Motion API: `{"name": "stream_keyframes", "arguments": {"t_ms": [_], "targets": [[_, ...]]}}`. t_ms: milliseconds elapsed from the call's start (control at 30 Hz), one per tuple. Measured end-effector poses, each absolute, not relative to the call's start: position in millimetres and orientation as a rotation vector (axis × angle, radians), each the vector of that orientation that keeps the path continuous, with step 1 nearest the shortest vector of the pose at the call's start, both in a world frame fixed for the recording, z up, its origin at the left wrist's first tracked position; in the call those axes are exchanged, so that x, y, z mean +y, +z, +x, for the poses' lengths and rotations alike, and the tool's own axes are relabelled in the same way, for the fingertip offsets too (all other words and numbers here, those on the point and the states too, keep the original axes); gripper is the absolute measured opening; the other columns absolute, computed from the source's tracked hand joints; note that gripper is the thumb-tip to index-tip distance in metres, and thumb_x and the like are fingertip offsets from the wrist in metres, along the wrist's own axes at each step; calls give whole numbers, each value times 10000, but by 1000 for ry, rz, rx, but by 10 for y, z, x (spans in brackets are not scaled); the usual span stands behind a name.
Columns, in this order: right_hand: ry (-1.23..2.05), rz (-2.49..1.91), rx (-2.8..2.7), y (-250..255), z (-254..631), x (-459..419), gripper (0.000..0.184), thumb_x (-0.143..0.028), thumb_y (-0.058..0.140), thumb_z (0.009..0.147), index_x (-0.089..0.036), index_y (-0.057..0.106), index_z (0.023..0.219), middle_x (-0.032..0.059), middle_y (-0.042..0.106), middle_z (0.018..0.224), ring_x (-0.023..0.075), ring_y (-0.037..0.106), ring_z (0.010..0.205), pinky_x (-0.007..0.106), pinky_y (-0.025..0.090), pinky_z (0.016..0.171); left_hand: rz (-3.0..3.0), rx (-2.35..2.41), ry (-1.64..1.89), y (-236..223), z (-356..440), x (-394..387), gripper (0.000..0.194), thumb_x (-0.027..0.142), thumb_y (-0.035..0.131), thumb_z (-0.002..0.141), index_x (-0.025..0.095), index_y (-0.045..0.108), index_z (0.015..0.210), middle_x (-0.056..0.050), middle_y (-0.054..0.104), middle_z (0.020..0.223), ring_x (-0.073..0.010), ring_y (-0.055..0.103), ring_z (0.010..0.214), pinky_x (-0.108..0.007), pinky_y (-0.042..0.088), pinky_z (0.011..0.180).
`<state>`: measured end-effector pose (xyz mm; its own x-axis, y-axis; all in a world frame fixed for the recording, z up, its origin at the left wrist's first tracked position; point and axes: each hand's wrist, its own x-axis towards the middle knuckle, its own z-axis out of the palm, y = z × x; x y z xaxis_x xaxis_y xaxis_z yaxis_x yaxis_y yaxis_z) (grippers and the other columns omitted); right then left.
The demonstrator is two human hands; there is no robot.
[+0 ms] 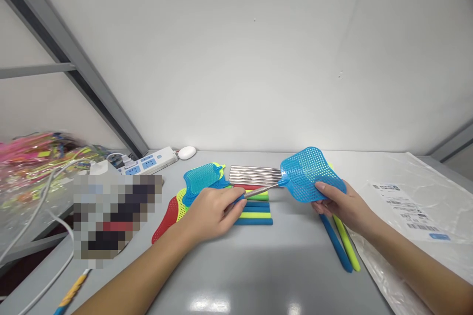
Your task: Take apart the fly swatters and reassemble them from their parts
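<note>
My two hands hold a blue fly swatter [305, 172] above the table. My left hand [210, 211] is closed round its blue grip end, where the metal rod [262, 188] comes out. My right hand [338, 204] pinches the far edge of its perforated head, thumb on top. Under and beyond my left hand lie loose swatter heads in blue [202, 178], yellow and red [168, 219]. Several metal rods [251, 175] lie side by side behind the held rod. Blue and yellow-green handles [256, 215] are lined up in front of them.
A blue handle [336, 243] and a yellow-green handle [346, 243] extend from below my right hand. Clear plastic packaging with a label [410, 209] covers the table's right side. At left are a power strip [157, 160], white cables, a blurred-out object [114, 221] and bagged colourful items [40, 167].
</note>
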<state>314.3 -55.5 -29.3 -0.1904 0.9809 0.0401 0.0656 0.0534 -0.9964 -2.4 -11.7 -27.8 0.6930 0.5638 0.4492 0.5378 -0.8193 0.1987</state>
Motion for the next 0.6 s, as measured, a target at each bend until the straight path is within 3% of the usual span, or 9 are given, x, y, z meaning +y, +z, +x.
{"name": "stream_keyframes", "arguments": {"t_ms": [200, 400, 600], "targets": [[1234, -1153, -1486, -199, 3182, -554, 325, -465, 598, 885, -186, 610, 718, 3, 590, 614, 143, 533, 561, 288, 446, 580, 2838, 981, 769, -270, -49, -91, 192, 298, 462, 973, 206, 620, 1033, 28, 667, 696, -125, 592, 572, -256, 369, 535], [1112, -1340, -1653, -128, 3253, -552, 292, -477, 695, 805, -186, 696, 785, 58, 713, 792, 216, 664, 765, 340, 522, 735, 2885, 897, 735, -232, -62, -95, 203, 296, 454, 983, 199, 630, 1010, 16, 655, 684, -135, 609, 600, -258, 374, 560], [1096, -1378, -1711, -124, 3242, -583, 293, -468, 692, 813, -193, 676, 712, 25, 689, 685, 182, 647, 671, 313, 518, 687, 2955, 835, 692, -230, -13, -143, 215, 289, 435, 989, 189, 621, 948, 31, 574, 603, -127, 534, 521, -270, 314, 513]]}}
